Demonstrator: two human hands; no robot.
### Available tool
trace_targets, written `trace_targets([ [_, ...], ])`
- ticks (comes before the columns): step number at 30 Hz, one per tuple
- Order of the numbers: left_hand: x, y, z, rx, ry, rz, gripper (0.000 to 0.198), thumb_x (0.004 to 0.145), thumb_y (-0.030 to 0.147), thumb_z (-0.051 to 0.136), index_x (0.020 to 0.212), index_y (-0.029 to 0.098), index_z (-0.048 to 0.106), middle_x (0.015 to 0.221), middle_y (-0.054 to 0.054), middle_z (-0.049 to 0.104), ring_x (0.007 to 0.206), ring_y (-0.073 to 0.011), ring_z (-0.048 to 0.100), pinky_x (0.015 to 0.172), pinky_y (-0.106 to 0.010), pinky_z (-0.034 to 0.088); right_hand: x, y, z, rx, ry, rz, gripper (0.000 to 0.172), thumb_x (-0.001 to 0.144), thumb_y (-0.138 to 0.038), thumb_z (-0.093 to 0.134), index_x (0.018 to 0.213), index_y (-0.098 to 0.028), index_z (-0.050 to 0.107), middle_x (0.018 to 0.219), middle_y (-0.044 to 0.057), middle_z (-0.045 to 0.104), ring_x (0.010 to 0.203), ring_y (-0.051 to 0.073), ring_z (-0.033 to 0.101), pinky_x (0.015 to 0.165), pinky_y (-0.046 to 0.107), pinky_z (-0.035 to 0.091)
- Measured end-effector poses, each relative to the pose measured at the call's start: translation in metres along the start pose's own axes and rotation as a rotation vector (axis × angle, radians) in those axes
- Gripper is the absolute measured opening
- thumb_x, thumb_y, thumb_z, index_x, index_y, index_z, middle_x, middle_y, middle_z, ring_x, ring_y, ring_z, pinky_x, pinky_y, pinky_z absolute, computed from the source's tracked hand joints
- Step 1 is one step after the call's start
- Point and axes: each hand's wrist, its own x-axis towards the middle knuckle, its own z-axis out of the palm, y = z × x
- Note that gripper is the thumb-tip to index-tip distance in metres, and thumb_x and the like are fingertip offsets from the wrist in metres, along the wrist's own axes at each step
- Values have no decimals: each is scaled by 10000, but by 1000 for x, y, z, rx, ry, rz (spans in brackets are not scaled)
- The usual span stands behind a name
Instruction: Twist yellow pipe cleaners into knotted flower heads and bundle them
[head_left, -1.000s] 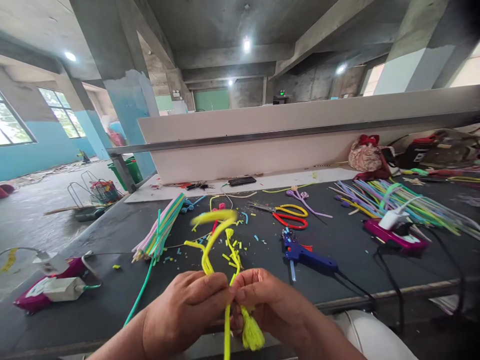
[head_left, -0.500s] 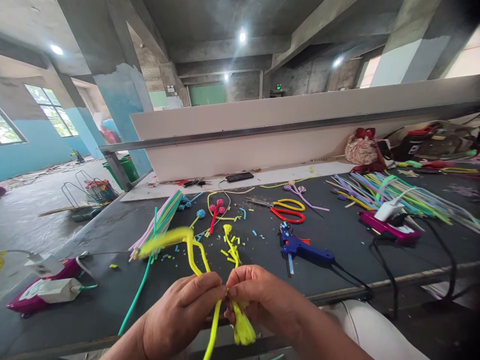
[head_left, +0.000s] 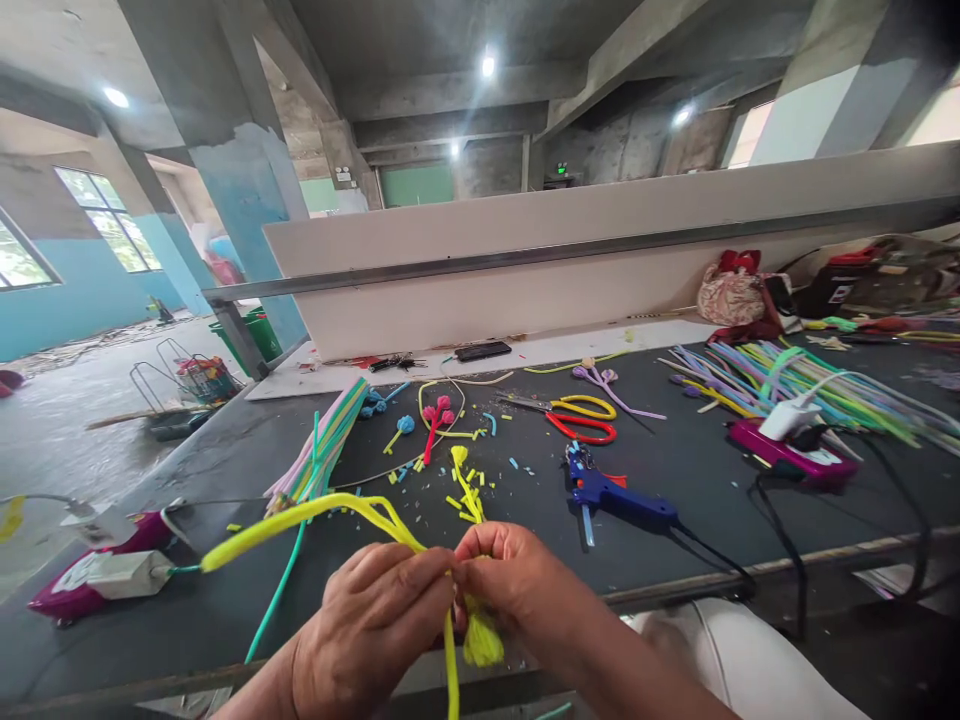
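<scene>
My left hand (head_left: 382, 610) is closed on a yellow fuzzy stem (head_left: 300, 508), which arches out to the left over the table, with one end hanging below the hand. Pressed against it at the fingertips, my right hand (head_left: 517, 585) pinches a yellow tassel-like piece (head_left: 481, 640) whose bushy end hangs beneath the fingers. The exact spot where the fingertips meet is hidden. Just beyond the hands lies another yellow piece (head_left: 466, 480) among short yellow cuttings.
On the dark table (head_left: 510, 520) are a blue glue gun (head_left: 619, 500), scissors (head_left: 581, 420), small pink (head_left: 437, 415) and blue flowers, stem bundles left and right (head_left: 795, 385), and magenta power strips (head_left: 795, 455). A phone (head_left: 484, 351) lies at the back.
The yellow stem's free end has swung down and left. My left hand has turned slightly, and the tassel-like piece has shifted a little up. Both hands stay together.
</scene>
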Motion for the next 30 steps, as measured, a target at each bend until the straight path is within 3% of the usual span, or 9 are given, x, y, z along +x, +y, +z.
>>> trace_targets([
  [5, 0, -2, 9, 19, 22, -48, 147, 881, 159, 448, 930, 188, 584, 801, -38, 685, 720, -149, 589, 765, -283, 470, 0, -3, 9, -331, 177, 35, 32, 631, -186, 559, 659, -171, 565, 508, -38, 567, 469, 96, 491, 458, 203, 330],
  [8, -2, -3, 16, -28, 53, -65, 178, 866, 117, 395, 855, 176, 563, 747, -45, 655, 733, -170, 569, 816, -335, 456, 0, 2, 13, -501, 214, -43, 51, 628, -145, 503, 605, -183, 526, 509, -43, 530, 485, 99, 452, 456, 208, 309],
  [11, -5, 0, 19, -162, -26, -163, 158, 826, 114, 392, 785, 177, 531, 716, -54, 621, 663, -166, 541, 653, -283, 463, 0, 10, 15, -668, 186, -184, 129, 686, -162, 485, 568, -199, 450, 513, -51, 452, 514, 105, 406, 458, 214, 290],
  [13, -6, 3, 18, -226, -111, -305, 152, 805, 112, 397, 727, 182, 507, 673, -44, 591, 606, -154, 508, 556, -250, 413, -1, 16, 15, -801, 182, -302, 160, 721, -157, 465, 580, -207, 408, 552, -42, 449, 554, 120, 419, 491, 227, 313],
  [17, -3, 8, 16, -385, -210, -703, 143, 769, 127, 441, 640, 182, 470, 612, 1, 510, 571, -121, 449, 539, -230, 344, -2, 26, 18, -1070, 239, -552, 192, 710, -62, 416, 605, -212, 358, 603, -20, 482, 633, 155, 472, 682, 324, 398],
  [21, 2, 3, 18, -822, -211, -1186, 123, 648, 99, 502, 578, 173, 433, 534, 57, 405, 506, -76, 387, 473, -188, 305, -3, 38, 21, -1210, 195, -759, 223, 760, -14, 359, 644, -204, 384, 581, -44, 485, 540, 116, 461, 894, 449, 339],
  [23, 2, -2, 18, -1044, -278, -1368, 111, 576, 82, 516, 580, 170, 448, 491, 73, 427, 430, -58, 368, 411, -173, 284, -4, 44, 22, -1293, 167, -852, 226, 774, -5, 358, 671, -197, 417, 599, -36, 507, 553, 119, 476, 929, 462, 296],
  [27, 1, -11, 16, -1239, -466, -1602, 129, 473, 47, 509, 515, 162, 467, 371, 42, 491, 311, -84, 415, 326, -176, 316, -4, 53, 21, -1385, 86, -983, 210, 760, 1, 400, 736, -193, 477, 642, -19, 559, 597, 133, 509, 979, 445, 209],
  [30, -3, -14, 13, -1340, -539, -1712, 134, 414, 13, 492, 458, 139, 482, 339, -8, 518, 282, -117, 456, 298, -197, 360, -3, 55, 20, -1379, 22, -1020, 211, 760, 2, 414, 758, -197, 487, 671, -21, 592, 627, 129, 536, 1009, 414, 147],
])
